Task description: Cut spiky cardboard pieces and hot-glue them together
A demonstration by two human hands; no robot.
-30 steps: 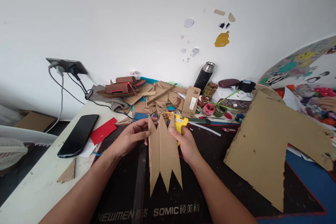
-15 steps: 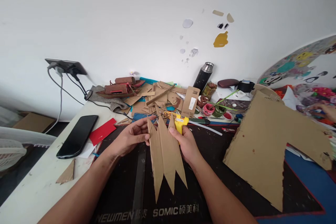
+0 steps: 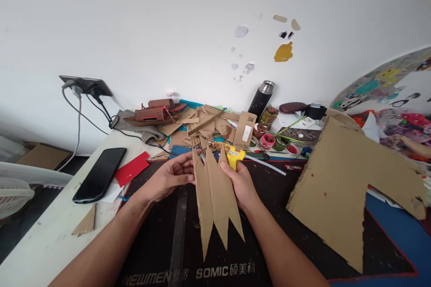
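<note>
White wall, cluttered black mat [image 3: 151, 242] | left hand [image 3: 170, 179] and right hand [image 3: 239, 184] both pinch spiked cardboard piece [image 3: 215, 197] just before glue gun [image 3: 235, 156] | keep points aligned, grip even.

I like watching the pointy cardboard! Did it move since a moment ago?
Yes. The pointy cardboard piece tilted, its lower spikes swinging toward the right. The left hand and right hand kept gripping its top, and the yellow glue gun stayed in the right hand. The phone and big cardboard sheet stayed put.
</note>
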